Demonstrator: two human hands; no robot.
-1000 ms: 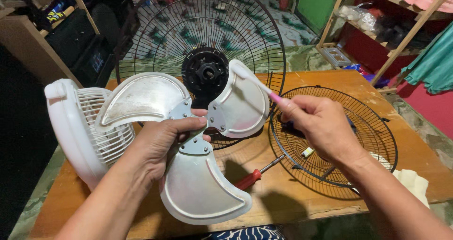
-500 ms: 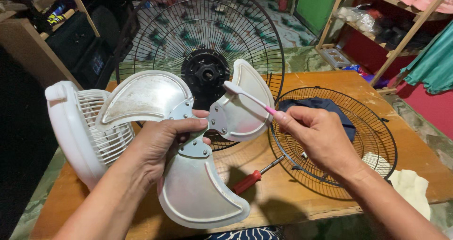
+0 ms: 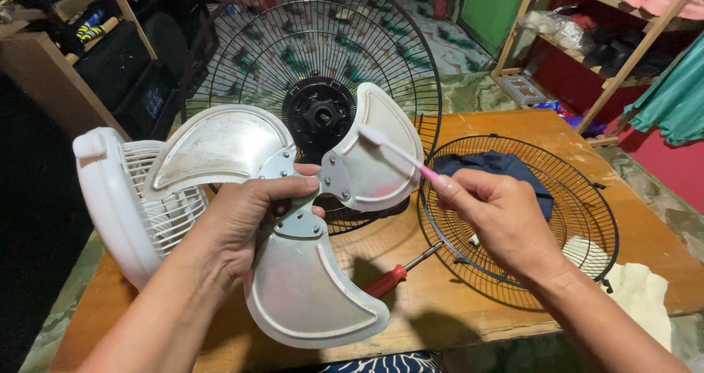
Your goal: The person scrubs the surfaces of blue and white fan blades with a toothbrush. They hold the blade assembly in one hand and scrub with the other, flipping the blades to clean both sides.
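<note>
My left hand (image 3: 246, 222) grips the hub of a dusty three-bladed metal fan blade (image 3: 301, 285), held up over the wooden table (image 3: 411, 322). My right hand (image 3: 495, 219) holds a pink-and-white toothbrush (image 3: 396, 151) whose head rests on the upper right blade. Behind the blade stands the black rear fan guard with the motor hub (image 3: 319, 112).
A black front fan grille (image 3: 579, 219) lies flat on the table at the right with a dark blue cloth (image 3: 499, 166) inside. A red-handled screwdriver (image 3: 392, 276) lies near the middle. A white fan housing (image 3: 110, 197) stands at left, a pale rag (image 3: 645, 300) at right. Wooden shelves stand behind.
My right hand has brought the toothbrush from beside the blade up onto the upper right blade. The left hand keeps the blade steady.
</note>
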